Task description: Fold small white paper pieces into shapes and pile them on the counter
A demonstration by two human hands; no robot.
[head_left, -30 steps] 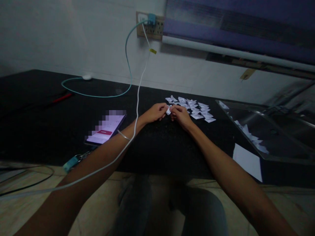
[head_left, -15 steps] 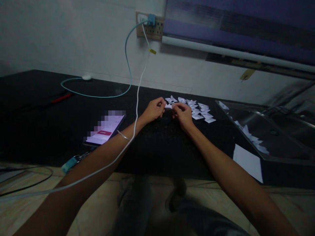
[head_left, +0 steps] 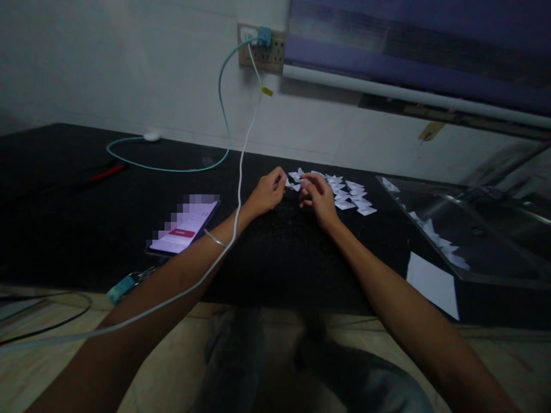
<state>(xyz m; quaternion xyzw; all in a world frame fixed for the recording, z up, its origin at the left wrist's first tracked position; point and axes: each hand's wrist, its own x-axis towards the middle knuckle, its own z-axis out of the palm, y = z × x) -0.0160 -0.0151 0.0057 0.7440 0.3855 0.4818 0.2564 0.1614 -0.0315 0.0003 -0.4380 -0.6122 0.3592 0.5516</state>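
Observation:
My left hand (head_left: 270, 190) is closed, its fingertips pinching the edge of a small folded white paper piece (head_left: 293, 186). Just to the right of it is my right hand (head_left: 318, 195), with fingers curved and apart, and nothing shows between them. The fingertips of that hand look separate from the paper. Behind and beside it, several folded white paper pieces (head_left: 362, 202) lie in overlapping rows on the black countertop (head_left: 275, 258). Part of these rows is hidden by the right hand.
A steel sink (head_left: 499, 252) is at the right, more folded papers (head_left: 439, 238) along its edge. White paper sheets (head_left: 433, 285) lie near the front. A lit phone (head_left: 185, 226) and a keyring (head_left: 124, 287) lie left; a white cable (head_left: 239, 195) hangs across my left forearm.
My right hand has let go of the folded paper and its fingers have spread and lifted slightly. The left hand has shifted slightly left, still at the paper.

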